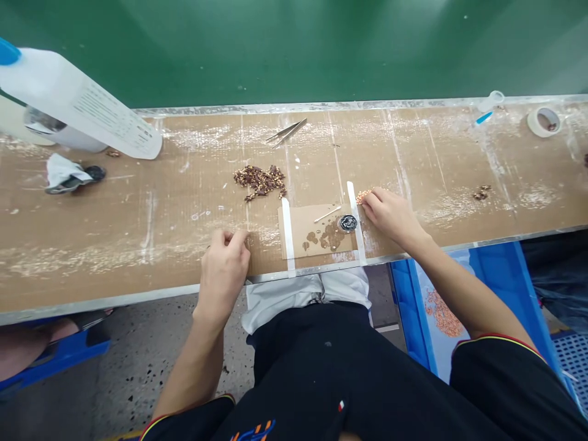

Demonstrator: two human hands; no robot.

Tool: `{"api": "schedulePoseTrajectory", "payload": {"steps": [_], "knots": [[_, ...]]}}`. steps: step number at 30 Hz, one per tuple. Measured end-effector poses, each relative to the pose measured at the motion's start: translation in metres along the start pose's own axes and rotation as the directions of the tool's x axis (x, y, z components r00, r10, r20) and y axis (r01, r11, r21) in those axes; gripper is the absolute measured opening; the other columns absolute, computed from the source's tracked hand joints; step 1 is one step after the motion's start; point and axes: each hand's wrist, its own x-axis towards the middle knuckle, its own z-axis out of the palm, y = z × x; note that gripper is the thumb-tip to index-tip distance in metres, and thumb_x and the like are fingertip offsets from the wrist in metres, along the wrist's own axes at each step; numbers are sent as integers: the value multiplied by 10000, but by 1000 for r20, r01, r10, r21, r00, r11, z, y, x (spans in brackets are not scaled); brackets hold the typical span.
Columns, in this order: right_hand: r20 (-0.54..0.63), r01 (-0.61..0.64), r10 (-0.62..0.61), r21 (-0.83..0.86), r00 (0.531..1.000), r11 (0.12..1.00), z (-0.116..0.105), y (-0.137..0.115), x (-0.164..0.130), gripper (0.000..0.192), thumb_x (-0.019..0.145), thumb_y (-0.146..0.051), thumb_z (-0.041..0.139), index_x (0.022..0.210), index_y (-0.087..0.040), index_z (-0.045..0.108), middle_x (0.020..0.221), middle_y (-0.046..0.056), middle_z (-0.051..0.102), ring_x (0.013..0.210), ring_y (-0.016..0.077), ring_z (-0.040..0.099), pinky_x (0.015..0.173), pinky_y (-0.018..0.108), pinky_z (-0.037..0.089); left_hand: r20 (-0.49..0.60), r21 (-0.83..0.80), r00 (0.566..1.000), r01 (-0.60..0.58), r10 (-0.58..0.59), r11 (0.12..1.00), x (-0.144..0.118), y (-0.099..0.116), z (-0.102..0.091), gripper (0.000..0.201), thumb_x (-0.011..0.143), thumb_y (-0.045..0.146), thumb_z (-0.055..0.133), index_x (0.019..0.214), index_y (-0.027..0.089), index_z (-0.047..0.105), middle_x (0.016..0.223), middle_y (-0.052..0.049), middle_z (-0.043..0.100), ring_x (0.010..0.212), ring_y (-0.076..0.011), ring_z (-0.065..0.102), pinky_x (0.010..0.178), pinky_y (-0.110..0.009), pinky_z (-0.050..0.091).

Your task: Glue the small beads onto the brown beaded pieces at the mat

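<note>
My left hand (225,269) rests on the near edge of the cardboard-covered bench (138,233), fingers curled, with nothing visible in it. My right hand (388,211) reaches into a small heap of copper-coloured bits (362,195), fingertips pinched there; whether it holds one is hidden. Between the hands lies a cardboard card (316,236) taped down by two white strips, with brown glue blots, a thin stick (327,214) and a small dark round cap (348,223). A pile of small brown parts (261,180) lies behind the card.
Tweezers (288,131) lie at the far edge. A large white bottle (78,104) lies at far left beside a crumpled rag (68,174). A tape roll (544,121) sits far right. A blue bin (459,306) with copper pieces stands below right.
</note>
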Motion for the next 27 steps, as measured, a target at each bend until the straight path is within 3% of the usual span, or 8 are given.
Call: {"api": "schedulePoseTrajectory", "payload": {"steps": [6, 13, 19, 24, 27], "knots": [[77, -9, 9, -1, 997, 1000, -6, 3, -7, 192, 1015, -230, 508, 874, -204, 635, 929, 152, 711, 849, 281, 647, 712, 370, 434, -61, -37, 998, 10, -12, 999, -5, -4, 2, 258, 923, 134, 536, 1016, 241, 752, 931, -83, 621, 749, -230, 603, 627, -338, 403], [67, -55, 41, 223, 997, 973, -8, 11, -30, 77, 942, -262, 638, 881, -247, 593, 859, 83, 708, 812, 268, 674, 711, 356, 473, -37, -125, 999, -7, 2, 992, -2, -10, 4, 251, 913, 168, 555, 1024, 269, 756, 941, -70, 625, 757, -222, 612, 642, -331, 425], [75, -33, 11, 299, 997, 954, -8, 13, -29, 41, 966, -241, 541, 943, -244, 575, 911, 99, 701, 823, 257, 663, 721, 360, 488, -69, -257, 998, -27, 10, 966, -3, -14, 3, 255, 914, 187, 565, 1043, 266, 770, 909, -57, 644, 729, -195, 614, 693, -333, 504], [117, -4, -22, 218, 993, 976, -7, 9, -20, 113, 995, -248, 475, 893, -249, 522, 918, 127, 682, 890, 286, 652, 774, 384, 490, -33, -497, 998, 37, -61, 867, -4, -10, -6, 203, 913, 236, 612, 1035, 251, 774, 897, -40, 672, 721, -167, 657, 699, -314, 598], [144, 26, -46, 142, 988, 990, -8, 8, -16, 128, 991, -227, 473, 873, -247, 517, 935, 136, 680, 878, 285, 638, 760, 377, 471, 28, -682, 994, 98, -108, 724, -5, -5, -7, 174, 896, 261, 667, 1024, 227, 780, 942, -36, 708, 750, -152, 712, 700, -297, 635]]}}
